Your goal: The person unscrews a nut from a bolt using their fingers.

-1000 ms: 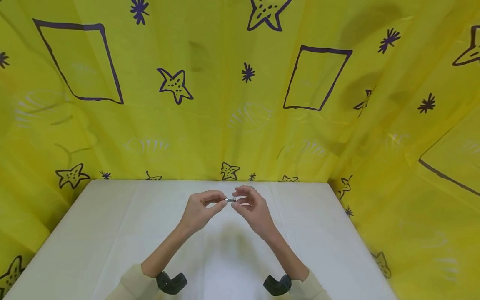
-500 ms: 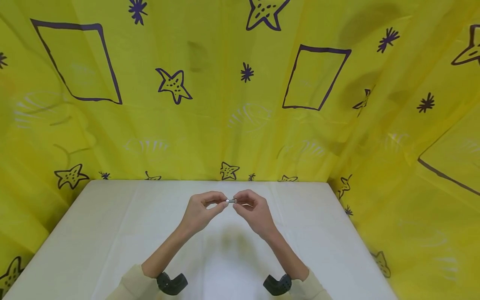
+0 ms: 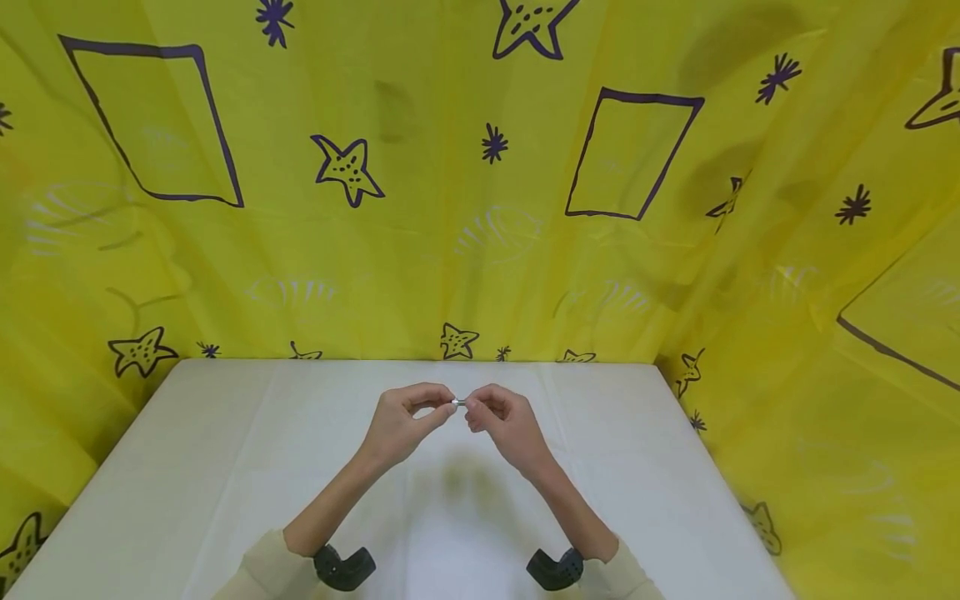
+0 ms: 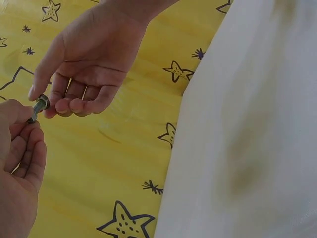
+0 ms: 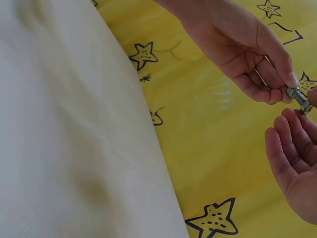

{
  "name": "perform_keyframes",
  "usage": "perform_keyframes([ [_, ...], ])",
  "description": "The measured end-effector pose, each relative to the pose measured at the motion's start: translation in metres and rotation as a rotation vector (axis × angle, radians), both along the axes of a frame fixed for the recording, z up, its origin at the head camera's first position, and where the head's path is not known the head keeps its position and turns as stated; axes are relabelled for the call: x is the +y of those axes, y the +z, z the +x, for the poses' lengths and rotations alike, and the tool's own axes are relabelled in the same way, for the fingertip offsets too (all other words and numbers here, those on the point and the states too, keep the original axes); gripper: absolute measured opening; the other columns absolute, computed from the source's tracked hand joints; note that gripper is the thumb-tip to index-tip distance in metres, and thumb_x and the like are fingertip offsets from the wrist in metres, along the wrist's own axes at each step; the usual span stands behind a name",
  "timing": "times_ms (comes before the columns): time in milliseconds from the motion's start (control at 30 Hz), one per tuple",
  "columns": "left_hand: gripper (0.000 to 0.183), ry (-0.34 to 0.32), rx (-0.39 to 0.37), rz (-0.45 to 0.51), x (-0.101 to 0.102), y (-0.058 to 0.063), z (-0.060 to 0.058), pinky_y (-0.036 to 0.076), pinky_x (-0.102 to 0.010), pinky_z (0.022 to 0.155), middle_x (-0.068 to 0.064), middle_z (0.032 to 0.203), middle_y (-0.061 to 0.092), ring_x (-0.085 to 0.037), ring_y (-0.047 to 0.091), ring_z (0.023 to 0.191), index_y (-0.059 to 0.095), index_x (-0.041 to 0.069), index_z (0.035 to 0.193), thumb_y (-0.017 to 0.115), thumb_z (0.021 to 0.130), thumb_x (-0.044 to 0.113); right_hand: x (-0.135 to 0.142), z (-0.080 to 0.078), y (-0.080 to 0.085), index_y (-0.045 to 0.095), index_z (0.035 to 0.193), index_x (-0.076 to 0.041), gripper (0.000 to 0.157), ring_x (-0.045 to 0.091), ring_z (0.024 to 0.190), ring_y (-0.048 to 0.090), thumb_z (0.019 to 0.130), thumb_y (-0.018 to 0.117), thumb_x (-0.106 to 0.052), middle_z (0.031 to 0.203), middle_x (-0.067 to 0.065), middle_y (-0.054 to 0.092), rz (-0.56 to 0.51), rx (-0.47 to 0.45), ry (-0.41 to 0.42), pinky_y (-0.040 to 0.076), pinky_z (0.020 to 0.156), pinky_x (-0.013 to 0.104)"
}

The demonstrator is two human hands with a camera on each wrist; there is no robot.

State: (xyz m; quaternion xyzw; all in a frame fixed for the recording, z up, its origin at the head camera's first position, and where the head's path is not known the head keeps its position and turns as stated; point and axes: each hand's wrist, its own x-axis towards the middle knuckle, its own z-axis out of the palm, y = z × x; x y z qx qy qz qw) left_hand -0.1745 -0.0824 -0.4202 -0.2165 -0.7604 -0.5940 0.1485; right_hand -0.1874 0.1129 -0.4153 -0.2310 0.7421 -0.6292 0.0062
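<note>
A small metal bolt point(image 3: 461, 402) is held level between both hands, above the table. My left hand point(image 3: 400, 421) pinches one end of it between thumb and fingertips. In the right wrist view the bolt point(image 5: 299, 96) shows its thread, with what looks like a nut at the left hand's fingertips. The hex head lies at the thumb and fingertips of my right hand point(image 3: 510, 421), which pinch it and partly hide it in the head view. In the left wrist view, the right hand point(image 4: 96, 59) has its other fingers loosely curled.
Beneath the hands is a white-covered table point(image 3: 300, 500), with their soft shadows on it. A yellow curtain point(image 3: 420, 275) printed with stars and frames hangs behind and at both sides. Each wrist bears a black mount point(image 3: 343, 567).
My right thumb and fingertips have closed in on the bolt head and shifted round it, covering more of it. The left hand has kept its pinch almost still.
</note>
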Motion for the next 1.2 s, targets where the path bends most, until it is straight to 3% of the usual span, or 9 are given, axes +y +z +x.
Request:
perform_keyframes([
  [167, 0.007, -0.005, 0.0, 0.002, 0.0001, -0.0009, -0.0005, 0.056, -0.035, 0.089, -0.004, 0.092, 0.073, -0.017, 0.067, 0.087, 0.074, 0.003, 0.095, 0.073, 0.089, 0.002, -0.0003, -0.0003, -0.0009, 0.067, 0.101, 0.003, 0.01, 0.018, 0.081, 0.065, 0.096, 0.065, -0.006, 0.089, 0.015, 0.066, -0.027, 0.022, 0.003, 0.058, 0.079, 0.031],
  [433, 0.007, -0.003, 0.004, -0.004, 0.001, 0.0001, -0.0001, 0.056, -0.037, 0.089, -0.005, 0.092, 0.073, -0.017, 0.067, 0.087, 0.074, 0.003, 0.095, 0.073, 0.089, 0.001, 0.0005, -0.0003, -0.0009, 0.064, 0.104, 0.002, 0.012, 0.027, 0.093, 0.063, 0.092, 0.067, 0.001, 0.102, 0.016, 0.061, -0.063, 0.063, 0.016, 0.057, 0.083, 0.032],
  [600, 0.007, -0.004, -0.003, -0.002, 0.0016, 0.0008, 0.0004, 0.056, -0.036, 0.089, -0.004, 0.092, 0.073, -0.017, 0.067, 0.088, 0.074, 0.004, 0.096, 0.073, 0.089, 0.001, 0.0014, 0.0003, 0.0009, 0.059, 0.116, 0.002, 0.024, 0.032, 0.097, 0.065, 0.093, 0.066, 0.0, 0.11, 0.017, 0.06, -0.059, 0.038, 0.042, 0.058, 0.084, 0.032],
  [700, 0.008, -0.004, -0.002, 0.002, 0.0018, 0.0008, 0.0001, 0.056, -0.035, 0.089, -0.002, 0.092, 0.073, -0.017, 0.067, 0.087, 0.075, 0.005, 0.096, 0.073, 0.089, 0.001, 0.0016, 0.0009, 0.0024, 0.06, 0.116, 0.004, 0.021, 0.027, 0.089, 0.067, 0.097, 0.064, -0.004, 0.102, 0.017, 0.064, -0.051, -0.009, 0.031, 0.059, 0.08, 0.032],
  [867, 0.007, -0.003, 0.009, -0.005, 0.003, 0.0007, 0.0001, 0.056, -0.035, 0.088, -0.004, 0.092, 0.073, -0.016, 0.067, 0.086, 0.075, 0.004, 0.096, 0.074, 0.089, 0.002, 0.0024, 0.0009, 0.0024, 0.065, 0.101, 0.008, 0.017, 0.016, 0.075, 0.065, 0.099, 0.062, -0.009, 0.084, 0.013, 0.066, -0.034, -0.037, 0.001, 0.059, 0.075, 0.03],
  [1200, 0.008, -0.003, 0.011, -0.005, 0.0035, 0.0008, 0.0001, 0.056, -0.036, 0.089, -0.004, 0.091, 0.073, -0.017, 0.067, 0.087, 0.074, 0.003, 0.095, 0.073, 0.088, -0.001, 0.003, 0.0002, 0.0005, 0.065, 0.102, 0.001, 0.011, 0.025, 0.091, 0.064, 0.092, 0.068, 0.0, 0.099, 0.014, 0.062, -0.063, 0.041, -0.002, 0.058, 0.083, 0.031],
])
